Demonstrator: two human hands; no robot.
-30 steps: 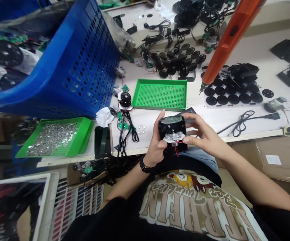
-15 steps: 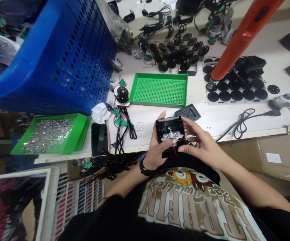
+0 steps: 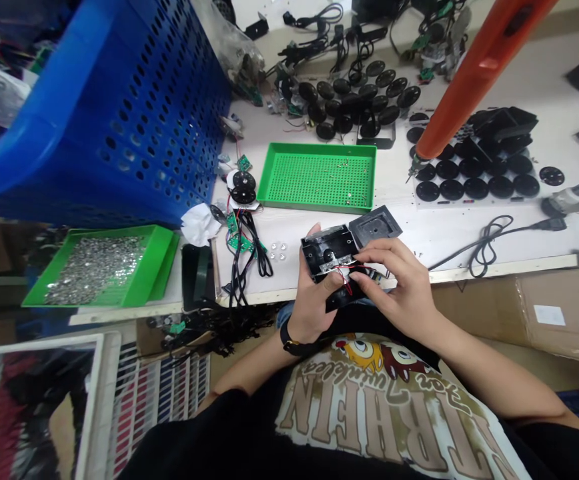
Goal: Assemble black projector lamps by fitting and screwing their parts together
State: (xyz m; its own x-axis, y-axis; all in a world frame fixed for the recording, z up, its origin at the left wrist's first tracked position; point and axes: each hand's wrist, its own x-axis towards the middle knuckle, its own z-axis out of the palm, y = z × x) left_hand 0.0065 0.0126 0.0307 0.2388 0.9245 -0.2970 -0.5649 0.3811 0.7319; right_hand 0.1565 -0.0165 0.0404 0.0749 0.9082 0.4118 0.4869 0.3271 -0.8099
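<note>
A black plastic housing (image 3: 330, 257) with a clear part and red wires in it is held over the table's near edge. My left hand (image 3: 314, 293) grips it from the left and below, thumb on its top. My right hand (image 3: 394, 287) closes on its right side, fingertips pinching at the red wires and clear part. A black square cover (image 3: 375, 225) lies on the table just behind the housing.
A green mesh tray (image 3: 319, 179) lies behind my hands, a large blue basket (image 3: 119, 113) to the left, a green tray of small shiny parts (image 3: 99, 267) below it. Black discs (image 3: 354, 107), cables (image 3: 249, 247) and an orange tool (image 3: 474, 73) crowd the table.
The housing has tipped and shifted slightly left, so its open inside shows. My right hand's fingers have closed in over the wires and clear part.
</note>
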